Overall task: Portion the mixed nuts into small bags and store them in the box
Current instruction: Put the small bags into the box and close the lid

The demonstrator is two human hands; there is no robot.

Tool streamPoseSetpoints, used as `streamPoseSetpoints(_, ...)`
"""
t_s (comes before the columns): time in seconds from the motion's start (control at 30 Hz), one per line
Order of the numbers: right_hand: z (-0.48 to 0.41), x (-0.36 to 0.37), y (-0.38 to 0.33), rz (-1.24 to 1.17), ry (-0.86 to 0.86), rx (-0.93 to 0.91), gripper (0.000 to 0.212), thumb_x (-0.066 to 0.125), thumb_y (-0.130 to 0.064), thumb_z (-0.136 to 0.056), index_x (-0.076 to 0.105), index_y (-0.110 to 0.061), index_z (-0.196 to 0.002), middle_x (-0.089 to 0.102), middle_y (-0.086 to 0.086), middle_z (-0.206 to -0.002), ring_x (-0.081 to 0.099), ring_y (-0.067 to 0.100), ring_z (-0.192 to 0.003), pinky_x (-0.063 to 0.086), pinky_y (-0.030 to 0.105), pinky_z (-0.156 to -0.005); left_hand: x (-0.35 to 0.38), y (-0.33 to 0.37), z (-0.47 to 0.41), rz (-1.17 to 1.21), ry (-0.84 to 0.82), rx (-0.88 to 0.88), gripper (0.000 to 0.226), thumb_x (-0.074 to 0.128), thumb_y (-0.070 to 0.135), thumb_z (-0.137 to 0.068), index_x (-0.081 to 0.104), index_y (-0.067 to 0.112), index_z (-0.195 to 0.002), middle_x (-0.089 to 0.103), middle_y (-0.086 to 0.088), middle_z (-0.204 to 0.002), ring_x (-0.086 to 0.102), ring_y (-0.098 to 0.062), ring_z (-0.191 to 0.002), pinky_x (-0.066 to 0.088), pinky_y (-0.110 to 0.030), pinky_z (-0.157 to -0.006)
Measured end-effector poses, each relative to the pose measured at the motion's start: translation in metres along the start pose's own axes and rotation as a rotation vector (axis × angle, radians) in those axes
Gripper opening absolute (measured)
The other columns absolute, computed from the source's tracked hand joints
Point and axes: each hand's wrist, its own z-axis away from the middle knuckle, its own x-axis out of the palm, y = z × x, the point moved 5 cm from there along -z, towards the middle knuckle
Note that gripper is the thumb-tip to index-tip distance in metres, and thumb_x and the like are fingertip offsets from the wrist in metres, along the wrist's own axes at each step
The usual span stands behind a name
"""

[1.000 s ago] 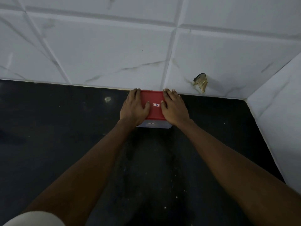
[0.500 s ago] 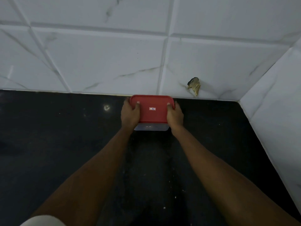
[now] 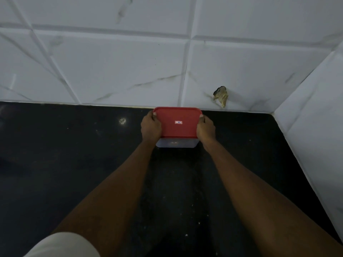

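Now the palms have left the red lid (image 3: 177,123): left hand (image 3: 150,127) and right hand (image 3: 206,127) each grip an end of the box (image 3: 176,143), which sits on the counter (image 3: 74,164) against the wall (image 3: 111,71). Lid probably sealed; bags inside unseen.

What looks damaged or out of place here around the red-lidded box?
A ragged hole breaks the white wall tile right of the red-lidded box, with something crumpled in it. Pale specks litter the black counter.
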Motion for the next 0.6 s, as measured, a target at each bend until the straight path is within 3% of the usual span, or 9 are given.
streamPoseSetpoints(0.27, 0.000, 0.003, -0.001, 0.064, 0.000, 0.018, 0.044, 0.023, -0.035, -0.108, 0.050, -0.011, -0.131, 0.059, 0.012, -0.122, 0.057, 0.020, -0.099, 0.045, 0.035, -0.080, 0.003, -0.001, -0.002, -0.027, -0.036, -0.010, 0.038, 0.030, 0.025, -0.105, 0.052, 0.008, -0.131, 0.058, -0.017, -0.125, 0.054, -0.033, -0.118, 0.042, -0.041, -0.100)
streamPoseSetpoints(0.33, 0.005, 0.000, -0.004, 0.202, 0.052, -0.070, 0.045, 0.025, -0.035, -0.108, 0.041, -0.013, -0.143, 0.047, 0.012, -0.143, 0.051, 0.024, -0.122, 0.045, 0.040, -0.099, 0.001, 0.004, 0.003, -0.135, -0.041, 0.054, 0.044, 0.029, 0.024, -0.105, 0.039, 0.008, -0.145, 0.043, -0.018, -0.145, 0.036, -0.034, -0.137, 0.030, -0.043, -0.112)
streamPoseSetpoints(0.37, 0.007, -0.003, -0.007, 0.321, 0.117, -0.157, 0.047, 0.028, -0.032, -0.107, 0.034, -0.013, -0.149, 0.035, 0.011, -0.155, 0.039, 0.025, -0.137, 0.037, 0.042, -0.109, -0.001, 0.010, 0.006, -0.226, -0.026, 0.138, 0.047, 0.029, 0.023, -0.105, 0.031, 0.008, -0.150, 0.032, -0.015, -0.154, 0.022, -0.032, -0.146, 0.022, -0.043, -0.116)
streamPoseSetpoints(0.43, 0.015, -0.003, -0.016, 0.571, 0.171, -0.406, 0.050, 0.034, -0.024, -0.106, 0.026, -0.012, -0.154, 0.021, 0.006, -0.162, 0.020, 0.025, -0.148, 0.027, 0.042, -0.117, -0.001, 0.021, 0.013, -0.402, -0.051, 0.348, 0.050, 0.029, 0.021, -0.105, 0.025, 0.008, -0.153, 0.020, -0.007, -0.161, 0.006, -0.024, -0.151, 0.014, -0.040, -0.119)
streamPoseSetpoints(0.5, 0.016, 0.004, -0.022, 0.689, 0.082, -0.537, 0.050, 0.033, -0.020, -0.106, 0.025, -0.012, -0.155, 0.020, 0.004, -0.163, 0.019, 0.025, -0.149, 0.029, 0.043, -0.118, 0.005, 0.025, 0.014, -0.508, -0.135, 0.431, 0.049, 0.027, 0.024, -0.105, 0.026, 0.011, -0.153, 0.020, -0.003, -0.162, 0.004, -0.020, -0.151, 0.017, -0.041, -0.120)
streamPoseSetpoints(0.6, 0.009, 0.007, -0.021, 0.662, -0.010, -0.490, 0.051, 0.030, -0.021, -0.106, 0.022, -0.012, -0.155, 0.018, 0.003, -0.164, 0.018, 0.023, -0.150, 0.027, 0.042, -0.118, 0.007, 0.027, 0.010, -0.578, -0.170, 0.401, 0.051, 0.026, 0.028, -0.105, 0.026, 0.011, -0.153, 0.021, -0.003, -0.161, 0.009, -0.019, -0.151, 0.016, -0.039, -0.119)
